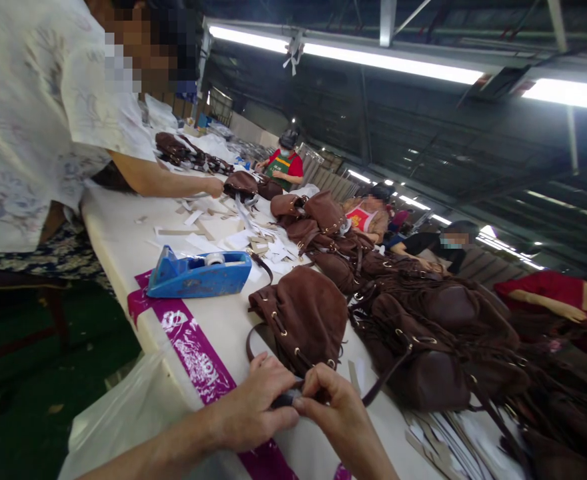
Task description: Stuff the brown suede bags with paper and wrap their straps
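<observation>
A brown suede drawstring bag (313, 313) with gold eyelets lies on the white table just beyond my hands. My left hand (256, 403) is closed, thumb and fingers pinching a dark strap (286, 399) close to the bag. Right beside it, my right hand (336, 403) is closed too, its fingertips pressed on the same strap. The strap's far end and most of the gripped part are hidden by my fingers. Another stretch of brown strap runs off to the right of my right hand.
A blue tape dispenser (201, 273) stands near the left table edge, by purple printed tape (198, 360). Heaped brown bags (443, 320) cover the right side. Card scraps (268, 243) lie farther back. A co-worker's arm (163, 180) reaches in from the left; others work beyond.
</observation>
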The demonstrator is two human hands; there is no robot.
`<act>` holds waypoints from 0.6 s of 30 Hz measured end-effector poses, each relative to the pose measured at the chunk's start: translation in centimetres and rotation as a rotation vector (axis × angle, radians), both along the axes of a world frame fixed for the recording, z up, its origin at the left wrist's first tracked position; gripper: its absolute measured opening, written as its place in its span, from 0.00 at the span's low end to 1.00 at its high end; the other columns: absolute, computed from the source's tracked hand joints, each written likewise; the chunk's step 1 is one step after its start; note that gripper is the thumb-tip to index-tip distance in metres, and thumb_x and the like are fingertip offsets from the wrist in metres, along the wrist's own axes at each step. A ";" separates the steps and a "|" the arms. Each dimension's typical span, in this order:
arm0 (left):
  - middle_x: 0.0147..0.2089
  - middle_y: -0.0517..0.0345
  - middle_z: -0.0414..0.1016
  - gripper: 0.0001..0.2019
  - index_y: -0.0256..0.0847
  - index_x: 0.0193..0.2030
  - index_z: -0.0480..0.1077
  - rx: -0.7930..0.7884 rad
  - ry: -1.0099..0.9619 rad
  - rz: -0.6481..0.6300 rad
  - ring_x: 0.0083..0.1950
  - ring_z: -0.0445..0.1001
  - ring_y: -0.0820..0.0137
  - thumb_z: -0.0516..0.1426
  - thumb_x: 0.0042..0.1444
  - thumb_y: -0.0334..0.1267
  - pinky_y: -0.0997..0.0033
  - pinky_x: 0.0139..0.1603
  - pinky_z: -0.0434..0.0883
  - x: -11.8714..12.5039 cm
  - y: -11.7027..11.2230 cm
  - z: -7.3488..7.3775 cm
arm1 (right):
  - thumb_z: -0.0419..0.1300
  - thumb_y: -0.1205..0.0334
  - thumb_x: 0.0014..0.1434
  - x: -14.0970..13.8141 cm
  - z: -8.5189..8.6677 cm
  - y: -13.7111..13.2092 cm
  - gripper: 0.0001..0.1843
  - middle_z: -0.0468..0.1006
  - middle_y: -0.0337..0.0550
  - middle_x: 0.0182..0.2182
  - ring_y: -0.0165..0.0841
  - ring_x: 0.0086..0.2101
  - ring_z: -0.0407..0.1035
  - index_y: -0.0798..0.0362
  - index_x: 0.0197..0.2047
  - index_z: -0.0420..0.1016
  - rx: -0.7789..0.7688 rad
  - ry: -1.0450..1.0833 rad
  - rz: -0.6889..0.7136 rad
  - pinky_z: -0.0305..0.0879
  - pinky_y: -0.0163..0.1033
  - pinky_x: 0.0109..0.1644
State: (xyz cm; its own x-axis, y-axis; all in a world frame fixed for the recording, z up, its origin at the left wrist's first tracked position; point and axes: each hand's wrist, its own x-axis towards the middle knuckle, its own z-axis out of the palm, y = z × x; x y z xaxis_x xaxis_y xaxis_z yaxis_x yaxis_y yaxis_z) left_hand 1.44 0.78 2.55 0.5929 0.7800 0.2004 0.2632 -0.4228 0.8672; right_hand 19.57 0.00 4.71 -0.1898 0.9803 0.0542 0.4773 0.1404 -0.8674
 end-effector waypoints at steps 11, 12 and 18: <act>0.41 0.59 0.69 0.06 0.43 0.37 0.68 -0.021 -0.019 0.015 0.50 0.63 0.64 0.53 0.52 0.33 0.54 0.66 0.40 0.3 0.1 -0.3 | 0.65 0.65 0.47 0.4 -1.0 -0.5 0.11 0.66 0.32 0.25 0.30 0.28 0.61 0.50 0.33 0.68 -0.141 0.271 -0.010 0.58 0.34 0.31; 0.42 0.58 0.69 0.07 0.44 0.38 0.68 -0.016 -0.021 0.023 0.50 0.63 0.64 0.53 0.52 0.32 0.54 0.67 0.40 0.3 -0.1 -0.2 | 0.65 0.64 0.47 0.6 -1.0 -0.5 0.11 0.67 0.32 0.25 0.30 0.28 0.62 0.50 0.35 0.69 -0.138 0.265 0.004 0.59 0.34 0.32; 0.42 0.58 0.70 0.08 0.45 0.39 0.67 0.043 0.029 0.036 0.51 0.63 0.64 0.53 0.52 0.31 0.50 0.67 0.36 0.5 -0.6 -0.6 | 0.63 0.66 0.50 0.8 -1.6 -0.6 0.06 0.68 0.36 0.27 0.32 0.30 0.63 0.52 0.24 0.69 0.006 0.094 0.042 0.60 0.35 0.34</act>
State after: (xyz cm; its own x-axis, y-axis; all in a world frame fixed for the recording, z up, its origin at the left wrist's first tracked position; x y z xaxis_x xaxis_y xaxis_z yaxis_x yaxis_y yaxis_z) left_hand 1.91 0.16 1.97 0.5708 0.7918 0.2173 0.3036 -0.4495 0.8401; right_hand 20.40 -0.59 3.14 -0.2246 0.9712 0.0799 0.3873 0.1642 -0.9072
